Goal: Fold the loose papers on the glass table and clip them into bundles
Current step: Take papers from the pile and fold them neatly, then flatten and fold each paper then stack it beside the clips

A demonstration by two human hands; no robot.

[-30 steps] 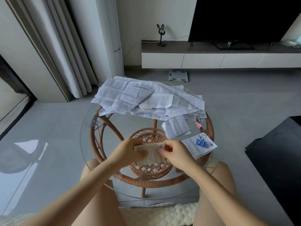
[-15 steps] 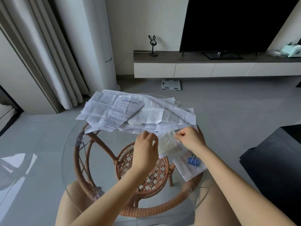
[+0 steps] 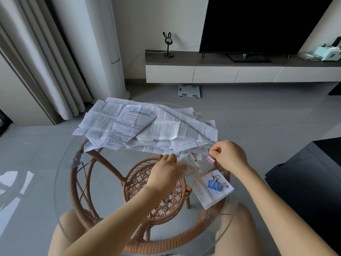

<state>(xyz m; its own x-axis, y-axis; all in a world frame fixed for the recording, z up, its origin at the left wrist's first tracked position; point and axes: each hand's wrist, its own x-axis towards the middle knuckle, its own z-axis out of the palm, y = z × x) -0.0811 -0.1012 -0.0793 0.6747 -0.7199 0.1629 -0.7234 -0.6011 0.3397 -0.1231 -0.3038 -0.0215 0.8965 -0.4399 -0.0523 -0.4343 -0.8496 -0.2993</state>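
Observation:
A big pile of loose printed papers (image 3: pixel 147 126) covers the far half of the round glass table (image 3: pixel 60 182). My left hand (image 3: pixel 166 170) holds a small folded paper (image 3: pixel 191 164) just above the glass, near the pile's front edge. To its right, my right hand (image 3: pixel 229 154) pinches a pink binder clip (image 3: pixel 210 160), which hangs below the curled fingers close to the folded paper. A finished bundle (image 3: pixel 206 196) with a blue binder clip (image 3: pixel 214 184) on it lies at the table's right edge.
Under the glass is a rattan frame with a woven lower shelf (image 3: pixel 147 182). My knees sit against the table's near edge. A dark seat (image 3: pixel 304 182) stands to the right. A TV cabinet (image 3: pixel 239 71) and a floor scale (image 3: pixel 189 91) lie beyond.
Both hands moved from the table's near middle up to the pile's front edge with the folded paper. My right hand left the paper and took the pink clip.

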